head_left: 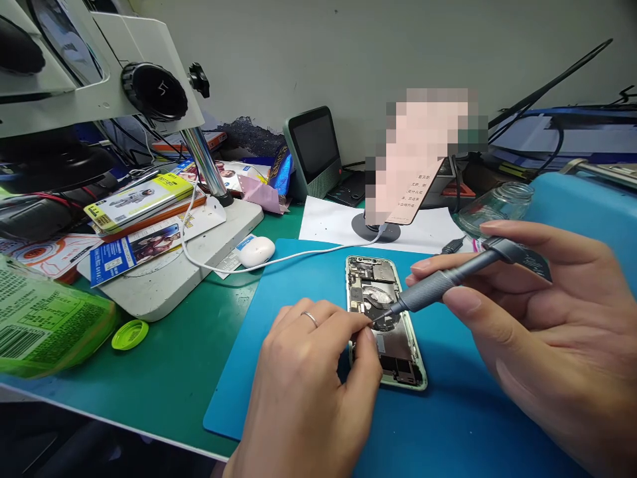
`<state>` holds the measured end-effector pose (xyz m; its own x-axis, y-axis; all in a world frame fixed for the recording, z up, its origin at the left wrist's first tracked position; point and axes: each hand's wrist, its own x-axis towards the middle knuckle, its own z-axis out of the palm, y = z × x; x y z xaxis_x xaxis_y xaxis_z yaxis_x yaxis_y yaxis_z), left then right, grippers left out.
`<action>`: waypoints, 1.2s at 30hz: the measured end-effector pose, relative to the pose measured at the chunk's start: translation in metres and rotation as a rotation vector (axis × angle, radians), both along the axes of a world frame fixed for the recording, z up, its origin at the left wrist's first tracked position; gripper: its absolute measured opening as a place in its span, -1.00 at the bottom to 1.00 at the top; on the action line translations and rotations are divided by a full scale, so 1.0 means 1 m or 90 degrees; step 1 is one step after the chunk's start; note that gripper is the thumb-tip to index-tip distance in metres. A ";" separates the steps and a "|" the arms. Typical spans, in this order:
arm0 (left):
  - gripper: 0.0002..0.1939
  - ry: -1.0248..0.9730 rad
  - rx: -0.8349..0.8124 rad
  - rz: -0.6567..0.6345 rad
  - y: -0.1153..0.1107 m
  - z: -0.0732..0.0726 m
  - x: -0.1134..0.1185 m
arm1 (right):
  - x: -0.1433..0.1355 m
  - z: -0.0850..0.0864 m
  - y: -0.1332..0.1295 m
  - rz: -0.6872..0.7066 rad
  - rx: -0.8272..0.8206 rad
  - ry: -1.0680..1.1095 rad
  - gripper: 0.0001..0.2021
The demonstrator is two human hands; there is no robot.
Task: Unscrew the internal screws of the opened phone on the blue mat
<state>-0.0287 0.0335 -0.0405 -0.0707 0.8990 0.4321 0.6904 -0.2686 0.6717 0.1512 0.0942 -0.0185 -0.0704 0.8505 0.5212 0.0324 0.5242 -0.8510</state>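
An opened phone (405, 338) lies on the blue mat (279, 285), its inner boards and coil showing. My right hand (537, 332) grips a grey precision screwdriver (432, 289) between thumb and fingers, the thin shaft slanting down to the left over the phone. At the screwdriver's tip, my left hand (318, 372) pinches with thumb and index finger. Whatever lies between those fingertips is too small to make out. A ring sits on one left finger. The left hand covers part of the phone's left edge.
A microscope (154, 93) on a white base (169, 292) stands at the left. Beyond the mat are a white earbud case (256, 251), a white cable (298, 254), a propped phone (423, 192), a small screen (316, 146) and a glass jar (502, 206). A green bag (50, 318) lies far left.
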 end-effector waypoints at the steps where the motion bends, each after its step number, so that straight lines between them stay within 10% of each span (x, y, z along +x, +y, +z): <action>1: -0.80 -0.001 0.000 0.001 0.000 0.000 0.000 | 0.000 0.000 0.000 -0.002 -0.002 -0.001 -0.57; 36: -0.80 -0.009 -0.035 0.006 -0.002 0.002 0.000 | -0.001 -0.001 0.001 0.000 -0.003 -0.002 -0.54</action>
